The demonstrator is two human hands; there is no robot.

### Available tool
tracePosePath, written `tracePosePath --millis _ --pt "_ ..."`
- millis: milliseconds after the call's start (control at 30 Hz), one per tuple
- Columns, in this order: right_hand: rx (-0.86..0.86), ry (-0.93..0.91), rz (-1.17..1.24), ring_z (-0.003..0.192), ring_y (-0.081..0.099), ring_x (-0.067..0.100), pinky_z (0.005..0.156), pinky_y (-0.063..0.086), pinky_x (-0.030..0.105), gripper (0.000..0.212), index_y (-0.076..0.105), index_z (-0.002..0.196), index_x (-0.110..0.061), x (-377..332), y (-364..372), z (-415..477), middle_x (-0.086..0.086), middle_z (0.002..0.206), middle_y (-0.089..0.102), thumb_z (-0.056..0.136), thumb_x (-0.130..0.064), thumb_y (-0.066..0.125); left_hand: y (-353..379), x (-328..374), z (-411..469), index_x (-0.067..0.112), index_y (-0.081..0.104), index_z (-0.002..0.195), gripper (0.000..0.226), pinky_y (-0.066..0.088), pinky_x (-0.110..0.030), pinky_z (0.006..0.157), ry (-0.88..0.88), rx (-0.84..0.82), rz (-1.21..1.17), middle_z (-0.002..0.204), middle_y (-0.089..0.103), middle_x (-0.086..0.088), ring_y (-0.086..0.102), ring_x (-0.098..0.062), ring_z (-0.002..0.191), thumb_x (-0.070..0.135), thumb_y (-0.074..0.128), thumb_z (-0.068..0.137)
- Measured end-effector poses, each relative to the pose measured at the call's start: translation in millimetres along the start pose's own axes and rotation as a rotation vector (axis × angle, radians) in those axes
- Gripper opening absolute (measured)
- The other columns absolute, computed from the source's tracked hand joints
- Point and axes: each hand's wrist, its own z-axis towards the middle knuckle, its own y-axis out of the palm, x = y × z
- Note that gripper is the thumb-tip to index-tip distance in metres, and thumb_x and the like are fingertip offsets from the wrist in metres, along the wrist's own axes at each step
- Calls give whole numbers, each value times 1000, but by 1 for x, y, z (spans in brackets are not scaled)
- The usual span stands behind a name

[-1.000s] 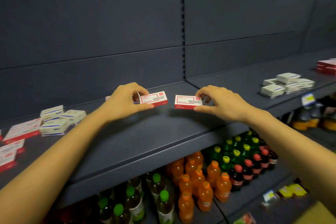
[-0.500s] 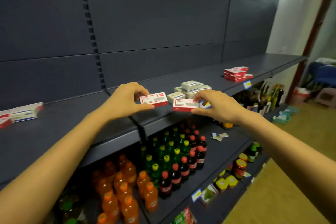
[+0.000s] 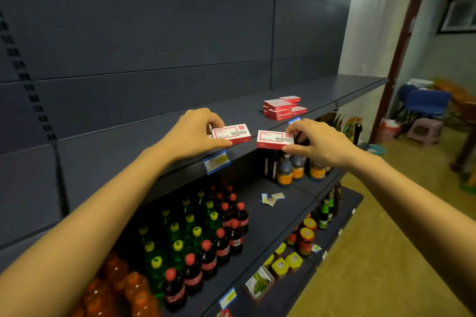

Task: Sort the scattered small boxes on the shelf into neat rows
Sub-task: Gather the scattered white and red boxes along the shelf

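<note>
Carrying step: left hand (image 3: pixel 190 132) pinches 1 red box (image 3: pixel 231 134), right hand (image 3: pixel 318 143) pinches a 2nd box (image 3: pixel 275 139). Next, probably set both squarely beside the far stack (image 3: pixel 282 108).

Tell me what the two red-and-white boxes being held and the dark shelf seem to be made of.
Left box and right box: likely printed cardboard with a slight sheen, judging by the crisp folded edges and flat printed faces. Shelf: probably painted sheet metal, matte dark blue-grey, with a thin, straight front lip.
</note>
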Motion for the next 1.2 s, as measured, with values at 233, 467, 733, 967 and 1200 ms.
tracePosePath --millis 233,467,733,967,1200 --pt "19 26 -52 91 47 9 75 46 31 43 52 117 -21 78 -1 39 0 118 56 83 -45 60 46 12 84 12 62 109 44 42 -18 66 17 -23 31 109 61 -6 52 -11 87 37 72 75" --pt "-23 55 -40 93 51 12 83 50 40 47 50 121 -20 149 -5 100 2 118 55 83 -47 59 81 16 170 10 62 109 44 46 -25 74 15 -67 46 110 62 -7 55 -14 87 36 71 76" --pt "-3 49 81 98 52 13 85 50 35 41 53 118 -18 218 3 152 3 119 56 84 -40 61 114 17 244 6 61 110 44 48 -31 81 -20 -98 105 111 62 -10 59 -21 95 35 70 77" --pt "-55 -27 135 99 54 13 89 49 40 40 54 117 -20 259 17 204 1 118 56 83 -41 61 139 7 277 10 59 109 42 45 -24 74 -134 -112 61 110 61 -6 55 -10 87 36 68 78" --pt "-159 -181 179 102 56 13 92 48 44 42 53 119 -24 277 31 251 -3 120 55 83 -44 60 156 3 282 11 58 112 40 45 -13 68 -301 -150 15 111 61 -3 57 -10 90 34 66 80"
